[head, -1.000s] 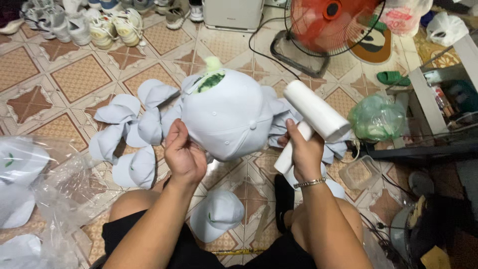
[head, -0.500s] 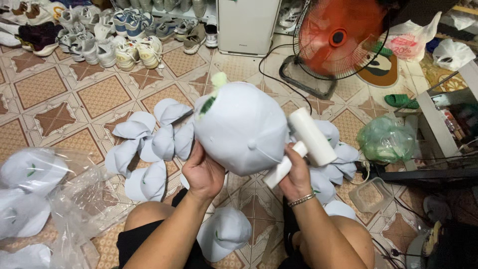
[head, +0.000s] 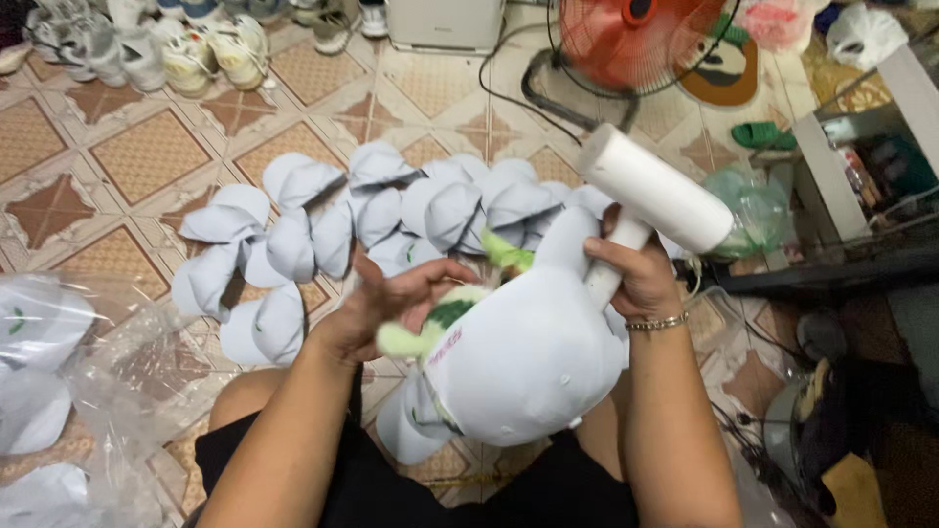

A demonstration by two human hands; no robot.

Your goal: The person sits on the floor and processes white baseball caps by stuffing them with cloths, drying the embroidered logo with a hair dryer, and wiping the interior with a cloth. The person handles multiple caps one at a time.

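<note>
I hold a white cap (head: 533,362) with a green trim low over my lap, its crown facing me. My left hand (head: 391,303) grips the cap at its green front edge. My right hand (head: 636,279) is wrapped around the handle of a white lint roller (head: 653,191), whose roll points up and to the right above the cap. The right wrist wears a thin bracelet. Another white cap (head: 406,430) lies on the floor between my knees, partly hidden by the held one.
A pile of several white caps (head: 391,210) lies on the tiled floor ahead. Clear plastic bags with caps (head: 59,391) sit at my left. A red fan (head: 641,39), shoes (head: 196,49), a white box and cluttered shelves (head: 861,166) ring the area.
The cap has come down from in front of me to my lap and turned over. The lint roller has lifted off the cap to the upper right.
</note>
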